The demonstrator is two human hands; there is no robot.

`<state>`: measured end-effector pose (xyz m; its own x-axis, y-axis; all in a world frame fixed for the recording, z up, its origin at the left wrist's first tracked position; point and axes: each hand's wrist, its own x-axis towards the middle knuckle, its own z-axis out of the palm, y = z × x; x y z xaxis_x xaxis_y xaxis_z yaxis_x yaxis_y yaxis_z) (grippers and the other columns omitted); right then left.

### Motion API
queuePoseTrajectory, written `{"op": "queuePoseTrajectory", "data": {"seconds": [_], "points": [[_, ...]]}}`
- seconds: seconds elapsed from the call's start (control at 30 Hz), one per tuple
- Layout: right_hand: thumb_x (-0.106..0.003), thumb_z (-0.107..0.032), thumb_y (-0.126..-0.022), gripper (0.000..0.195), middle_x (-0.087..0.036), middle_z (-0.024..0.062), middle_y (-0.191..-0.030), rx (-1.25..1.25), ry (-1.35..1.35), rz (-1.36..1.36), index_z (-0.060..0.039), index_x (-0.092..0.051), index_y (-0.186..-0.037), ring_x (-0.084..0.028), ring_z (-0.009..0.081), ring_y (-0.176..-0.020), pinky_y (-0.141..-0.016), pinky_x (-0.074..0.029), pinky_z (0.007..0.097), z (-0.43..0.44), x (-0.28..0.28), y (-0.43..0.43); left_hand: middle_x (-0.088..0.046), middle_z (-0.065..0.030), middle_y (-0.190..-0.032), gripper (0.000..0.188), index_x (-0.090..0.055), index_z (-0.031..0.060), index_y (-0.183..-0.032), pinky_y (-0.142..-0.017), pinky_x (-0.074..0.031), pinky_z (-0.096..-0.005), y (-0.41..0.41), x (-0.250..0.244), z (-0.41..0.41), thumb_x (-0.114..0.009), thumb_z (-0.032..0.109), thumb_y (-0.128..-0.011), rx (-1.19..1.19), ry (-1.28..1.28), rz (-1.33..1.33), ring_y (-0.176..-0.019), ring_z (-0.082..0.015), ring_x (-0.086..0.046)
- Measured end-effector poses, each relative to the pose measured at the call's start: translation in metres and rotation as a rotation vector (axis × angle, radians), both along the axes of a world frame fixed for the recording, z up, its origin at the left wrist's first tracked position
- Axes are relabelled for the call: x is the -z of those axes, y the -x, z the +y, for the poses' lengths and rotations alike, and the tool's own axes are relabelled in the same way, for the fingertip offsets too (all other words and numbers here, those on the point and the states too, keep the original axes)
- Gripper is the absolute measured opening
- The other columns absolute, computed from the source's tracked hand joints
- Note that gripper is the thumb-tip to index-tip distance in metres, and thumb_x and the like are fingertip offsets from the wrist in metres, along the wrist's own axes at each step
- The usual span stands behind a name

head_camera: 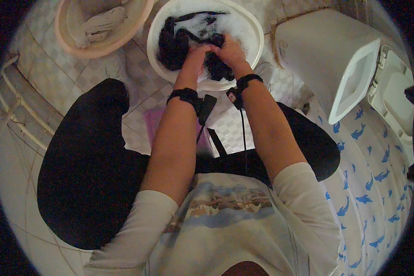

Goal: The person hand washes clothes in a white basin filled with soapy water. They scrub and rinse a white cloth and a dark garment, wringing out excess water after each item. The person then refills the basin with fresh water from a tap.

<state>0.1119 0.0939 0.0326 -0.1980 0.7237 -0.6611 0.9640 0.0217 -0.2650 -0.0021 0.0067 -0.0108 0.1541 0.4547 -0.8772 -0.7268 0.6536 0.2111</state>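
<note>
A white basin (153, 58) with sudsy water stands on the floor before me. Dark wet cloth (172, 48) lies in it, mostly at the left side and under my hands. My left hand (197, 57) is over the middle of the basin, closed on the dark cloth. My right hand (229, 51) is just beside it and grips a bunched part of the same cloth. The two hands touch or nearly touch. Their fingertips are partly hidden by cloth and foam. Each wrist wears a black strap with a small device and a cable.
At the upper left a pinkish basin (89, 54) holds pale wet cloth (105, 24). A white toilet (317, 45) with its seat (393, 93) stands at the right, by a curtain with blue dolphins (365, 179). Pipes (24, 103) run along the left. A pink object (153, 124) lies below my left forearm.
</note>
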Motion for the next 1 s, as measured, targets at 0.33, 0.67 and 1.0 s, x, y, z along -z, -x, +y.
{"op": "queuePoseTrajectory", "data": {"seconds": [0.33, 0.67, 1.0], "points": [[-0.054, 0.020, -0.064, 0.060, -0.058, 0.0089, -0.113, 0.217, -0.054, 0.765, -0.0085, -0.063, -0.116, -0.056, 0.0247, -0.107, -0.093, -0.045, 0.0302, -0.027, -0.067, -0.003, -0.062, -0.0112, -0.108, 0.040, -0.058, 0.0054, -0.116, -0.085, -0.049, -0.0408, -0.006, -0.019, 0.029, -0.059, 0.031, -0.085, -0.669, -0.070, -0.330, -0.097, -0.0275, -0.061], [-0.075, -0.024, -0.071, 0.062, -0.064, 0.0141, -0.100, -0.082, -0.064, 0.247, -0.0202, -0.051, -0.127, -0.063, 0.0332, -0.092, -0.078, -0.049, 0.0367, -0.039, -0.090, 0.020, -0.065, -0.0087, -0.096, 0.051, -0.064, 0.0072, -0.105, -0.077, -0.050, -0.0347, 0.023, -0.108, 0.027, -0.068, 0.050, -0.077, -0.313, 0.110, -0.155, -0.086, -0.0228, -0.063], [-0.055, -0.045, -0.081, 0.057, -0.063, 0.0257, -0.100, 0.421, -0.048, 0.071, 0.0015, -0.056, -0.114, -0.059, 0.0406, -0.098, -0.088, -0.045, 0.0436, 0.003, -0.024, 0.013, -0.062, -0.0085, -0.093, 0.038, -0.062, 0.0068, -0.101, -0.066, -0.047, -0.0349, -0.006, 0.020, 0.025, -0.065, 0.036, -0.076, -0.227, 0.093, -0.100, -0.078, -0.0226, -0.059]]}}
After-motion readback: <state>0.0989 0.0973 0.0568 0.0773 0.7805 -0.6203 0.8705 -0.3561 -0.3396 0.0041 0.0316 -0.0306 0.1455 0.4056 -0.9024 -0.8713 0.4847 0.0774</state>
